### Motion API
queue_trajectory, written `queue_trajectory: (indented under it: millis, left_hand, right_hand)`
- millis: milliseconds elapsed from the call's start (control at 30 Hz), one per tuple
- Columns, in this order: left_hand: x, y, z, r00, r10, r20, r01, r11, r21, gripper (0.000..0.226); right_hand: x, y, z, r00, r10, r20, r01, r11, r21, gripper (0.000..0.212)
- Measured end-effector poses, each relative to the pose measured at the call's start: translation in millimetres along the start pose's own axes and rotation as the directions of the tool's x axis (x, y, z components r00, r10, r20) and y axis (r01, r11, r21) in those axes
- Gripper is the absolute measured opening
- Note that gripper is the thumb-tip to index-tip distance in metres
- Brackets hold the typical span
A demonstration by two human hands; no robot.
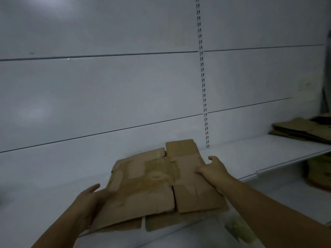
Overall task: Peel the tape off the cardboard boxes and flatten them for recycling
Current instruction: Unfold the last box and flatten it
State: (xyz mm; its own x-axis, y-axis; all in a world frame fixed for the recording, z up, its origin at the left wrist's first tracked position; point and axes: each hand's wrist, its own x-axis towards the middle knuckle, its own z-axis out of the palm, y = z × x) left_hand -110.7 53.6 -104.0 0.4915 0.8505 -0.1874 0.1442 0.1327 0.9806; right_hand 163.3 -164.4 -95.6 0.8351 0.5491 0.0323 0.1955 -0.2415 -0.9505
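Two hands, left hand [89, 199] and right hand [213, 169], grip the flattened, scuffed cardboard box [157, 187] by its sides

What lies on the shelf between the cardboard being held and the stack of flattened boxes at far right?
Head view: nothing; bare white shelf runs between the held cardboard and the flattened stack.

You hold a flattened brown cardboard box [161, 187] by its two side edges above a white shelf [250, 151], its flaps splayed at the near and far ends and its surface scuffed in pale torn patches. A stack of flattened cardboard [302, 130] lies well apart at the shelf's right end.
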Motion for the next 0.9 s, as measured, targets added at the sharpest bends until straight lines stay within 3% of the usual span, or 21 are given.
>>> queue_trajectory:
  millis: [133,233,300,367,567,733,900]
  left_hand:
    - [-16,1,67,0.954,-0.199,0.224,0.180,0.978,0.105,0.065]
    - [-30,8,149,0.899,-0.157,0.409,0.115,0.985,0.126,0.062]
    - [-49,19,210,0.886,-0.102,0.453,0.049,0.990,0.129,0.044]
    - [-60,26,259,0.889,-0.074,0.452,0.017,0.992,0.128,0.031]
    - [-62,34,350,0.874,-0.059,0.482,0.007,0.994,0.109,0.042]
    - [-27,49,421,0.844,-0.051,0.533,0.007,0.996,0.084,0.045]
    - [11,58,516,0.804,-0.078,0.589,-0.038,0.983,0.181,0.023]
  right_hand:
    - [-13,17,-94,0.989,0.100,0.113,-0.121,0.972,0.202,0.051]
    - [-24,42,-175,0.981,0.134,0.141,-0.169,0.947,0.273,0.034]
    - [-30,59,-225,0.978,0.131,0.159,-0.174,0.940,0.294,0.031]
    - [-31,73,-268,0.982,0.142,0.125,-0.176,0.928,0.327,0.028]
    - [-14,104,-352,0.978,0.179,-0.110,-0.138,0.942,0.305,0.014]
    - [29,124,-386,0.953,0.208,-0.219,-0.142,0.948,0.284,0.019]
    - [69,143,-438,0.920,0.228,-0.320,-0.193,0.972,0.138,0.036]
